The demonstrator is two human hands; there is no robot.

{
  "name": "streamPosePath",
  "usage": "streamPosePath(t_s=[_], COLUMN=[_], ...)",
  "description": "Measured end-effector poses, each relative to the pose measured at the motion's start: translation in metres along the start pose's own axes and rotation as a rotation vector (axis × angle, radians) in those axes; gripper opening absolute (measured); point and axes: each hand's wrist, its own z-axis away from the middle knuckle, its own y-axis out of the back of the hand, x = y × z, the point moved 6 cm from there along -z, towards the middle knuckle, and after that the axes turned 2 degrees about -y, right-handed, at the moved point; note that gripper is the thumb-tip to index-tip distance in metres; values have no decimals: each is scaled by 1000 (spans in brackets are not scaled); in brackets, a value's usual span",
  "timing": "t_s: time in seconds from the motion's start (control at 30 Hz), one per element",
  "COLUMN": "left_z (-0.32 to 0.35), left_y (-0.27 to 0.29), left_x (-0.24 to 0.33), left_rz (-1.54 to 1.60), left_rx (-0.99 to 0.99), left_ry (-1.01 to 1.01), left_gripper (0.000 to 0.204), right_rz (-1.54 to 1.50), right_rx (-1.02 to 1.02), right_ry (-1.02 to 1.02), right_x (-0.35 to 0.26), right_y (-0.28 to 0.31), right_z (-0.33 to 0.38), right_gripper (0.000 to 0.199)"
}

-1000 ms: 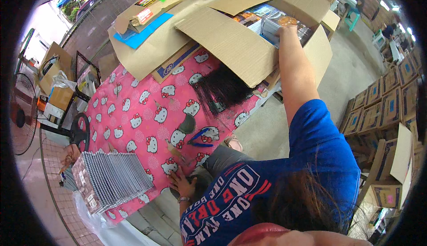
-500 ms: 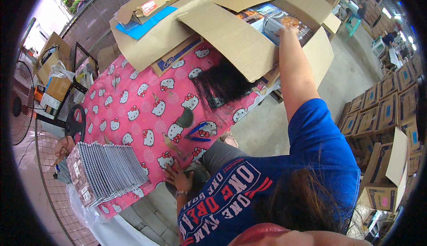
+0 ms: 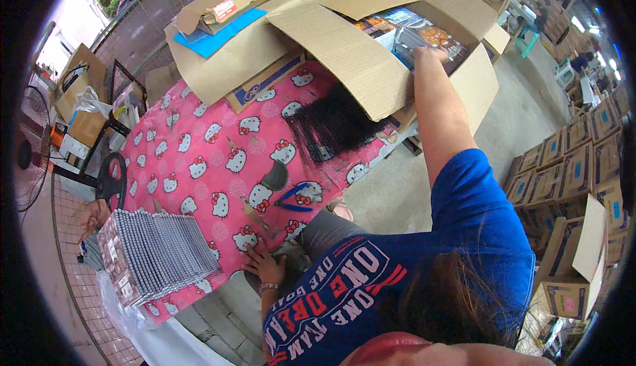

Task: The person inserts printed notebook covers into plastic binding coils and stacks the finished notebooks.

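Note:
My right arm stretches out to the open cardboard carton [image 3: 344,48] at the far right of the table. My right hand [image 3: 430,54], its fingers curled, rests at the near side of glossy-covered notebooks [image 3: 434,35] packed inside. What the fingertips hold, if anything, is hidden. Down at the table's near edge, my left hand [image 3: 265,265] lies with fingers apart on the pink tablecloth [image 3: 199,167], holding nothing. Blue-handled pliers [image 3: 296,198] lie just beyond it. A tall stack of spiral-bound notebooks [image 3: 173,253] stands at the left corner.
A bunch of thin black strands [image 3: 338,124] is spread before the carton. Behind it are a smaller cardboard box [image 3: 232,1] and a blue sheet [image 3: 215,33]. A fan [image 3: 33,151] stands at far left. Stacked cartons [image 3: 563,160] line the right side.
My right hand has shifted slightly down toward the near side of the notebooks, baring more of the top cover. The left hand stays at the table edge.

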Motion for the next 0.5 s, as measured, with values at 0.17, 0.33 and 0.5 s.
streamPosePath(t_s=[0.17, 0.33, 0.5], left_z=[2, -1, 0], left_y=[3, -2, -3], left_x=[2, 0, -3], left_rz=[-7, 6, 4], left_rx=[13, 22, 30], left_ry=[-8, -8, 6], left_gripper=[106, 107, 109], right_rz=[-4, 69, 84], right_rx=[50, -28, -121], right_ry=[-63, 3, 60], right_x=[8, 3, 8], right_y=[5, 1, -7], right_z=[5, 12, 23], right_gripper=[70, 70, 66])
